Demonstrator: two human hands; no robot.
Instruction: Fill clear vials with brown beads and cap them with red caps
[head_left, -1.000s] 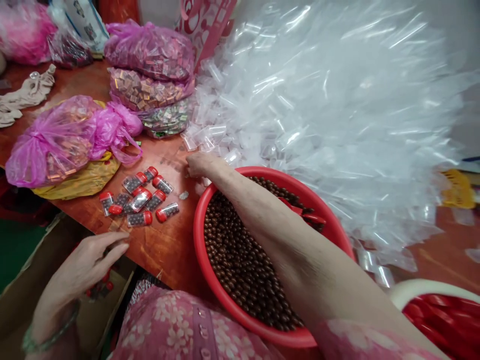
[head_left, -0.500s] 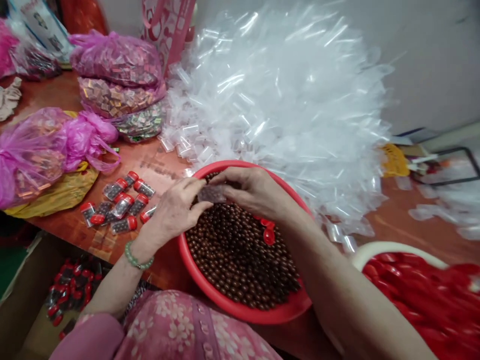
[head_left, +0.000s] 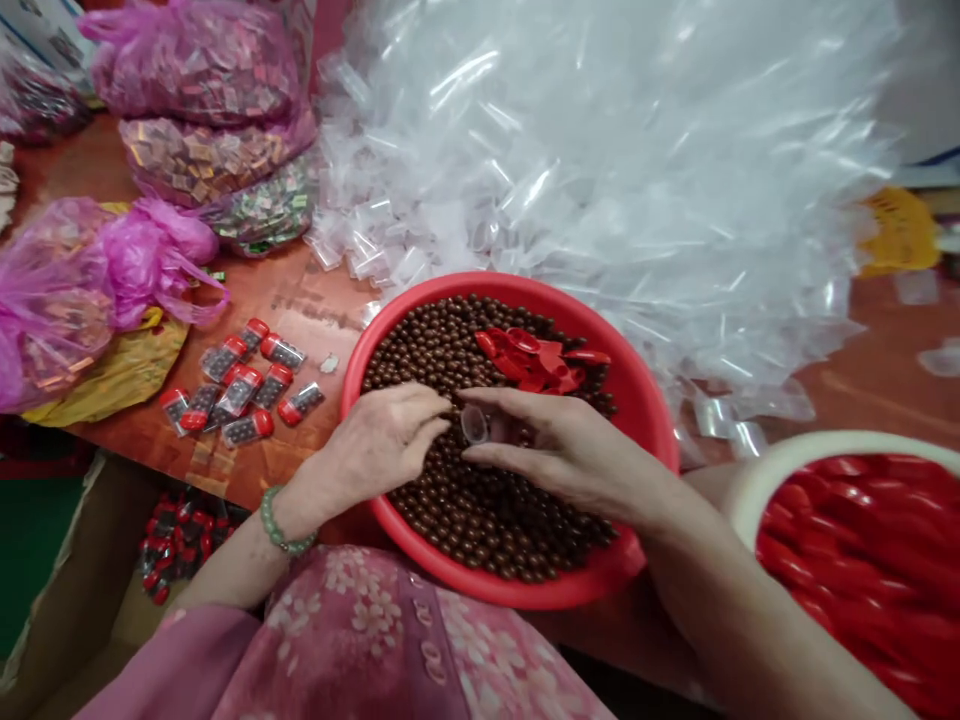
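We keep the right hand (head_left: 570, 455) over the red plastic basin (head_left: 352, 390), palm down. Its fingers (head_left: 517, 402) are set narrow, with the thumb and forefinger pinching a small clear plastic tube (head_left: 474, 424). The tube sits at the fingertips, above the middle of the basin. Its contents cannot be determined at this resolution.

We note the left hand (head_left: 382, 445) just beside the tube, fingers curled and tips nearly reaching it, directly over the beads. We cannot tell whether this hand grips anything. A green bead bracelet (head_left: 277, 525) encircles the left wrist, and a pink floral garment (head_left: 360, 610) fills the lower foreground.

The basin holds a dense layer of round brown beads (head_left: 442, 340). A cluster of red caps (head_left: 529, 360) rests on top of the beads, toward the far side of the basin and well apart from both hands.

On the table (head_left: 300, 290), left of the basin, we find capped tubes (head_left: 240, 390) filled with dark beads, lying in a loose group. Farther left and behind them are pink plastic bags (head_left: 195, 65) of small packets and a yellow bag (head_left: 120, 370). A large heap of empty clear tubes (head_left: 600, 200) rises behind the basin. At lower right, a white-rimmed tub (head_left: 847, 540) holds blurred red items. Below the table edge, a cardboard box (head_left: 75, 540) contains more capped tubes (head_left: 180, 540).
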